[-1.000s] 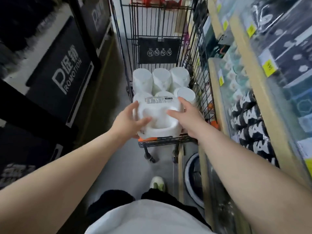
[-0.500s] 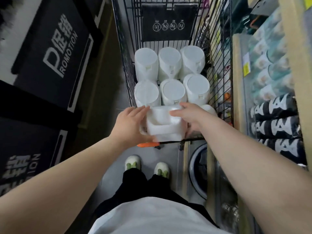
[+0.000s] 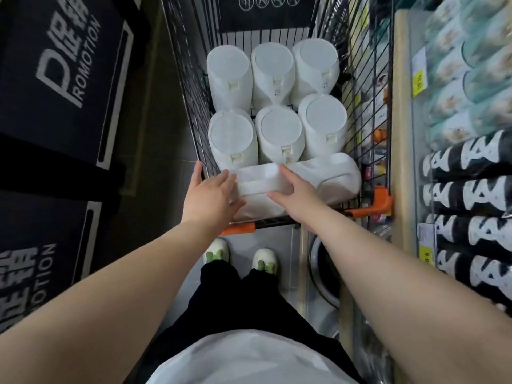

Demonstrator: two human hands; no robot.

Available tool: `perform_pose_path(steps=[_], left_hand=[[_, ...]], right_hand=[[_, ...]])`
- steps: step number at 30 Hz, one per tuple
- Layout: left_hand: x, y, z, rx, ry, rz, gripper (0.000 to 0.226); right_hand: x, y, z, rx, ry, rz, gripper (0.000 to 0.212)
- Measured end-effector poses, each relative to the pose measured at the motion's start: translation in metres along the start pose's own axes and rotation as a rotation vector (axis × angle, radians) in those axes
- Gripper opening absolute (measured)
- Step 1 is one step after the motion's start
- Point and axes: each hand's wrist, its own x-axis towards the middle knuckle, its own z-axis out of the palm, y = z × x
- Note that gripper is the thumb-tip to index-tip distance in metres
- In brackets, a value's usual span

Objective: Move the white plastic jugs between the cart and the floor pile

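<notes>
A white, smooth plastic container (image 3: pixel 257 187) with rounded corners and a stepped, moulded face lies on its side at the near end of a black wire shopping cart (image 3: pixel 191 87), just above the orange-capped handle bar (image 3: pixel 238 228). The left hand (image 3: pixel 212 195) rests against its left side with fingers straight and loose, gripping nothing. The right hand (image 3: pixel 293 191) lies on its top, fingers spread and relaxed, thumb against the front. Beyond it six white round-lidded tubs (image 3: pixel 278 126) stand in two rows of three, touching one another.
</notes>
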Motion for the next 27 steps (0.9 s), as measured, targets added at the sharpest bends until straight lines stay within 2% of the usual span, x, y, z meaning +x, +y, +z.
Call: perform_pose_path(steps=[3, 6, 12, 18, 27], left_hand=[[0.002, 0.004, 0.002, 0.046, -0.018, -0.025, 0.065], [0.004, 0.003, -0.012, -0.027, -0.04, -0.046, 0.058], [0.007, -0.002, -0.068, -0.31, -0.031, 0.021, 0.036], [0.037, -0.005, -0.127, -0.4, -0.01, 0.264, 0.034], [0.047, 0.03, -0.173, -0.278, -0.168, 0.804, 0.025]], right_hand=[[0.006, -0.004, -0.003, -0.035, 0.001, 0.012, 0.074], [0.0, -0.016, -0.007, -0.116, 0.018, 0.024, 0.07], [-0.027, -0.061, -0.037, -0.164, 0.163, -0.035, 0.036], [-0.06, -0.091, -0.053, -0.003, 0.4, -0.06, 0.026], [-0.152, -0.087, -0.007, 0.337, 0.977, 0.143, 0.013]])
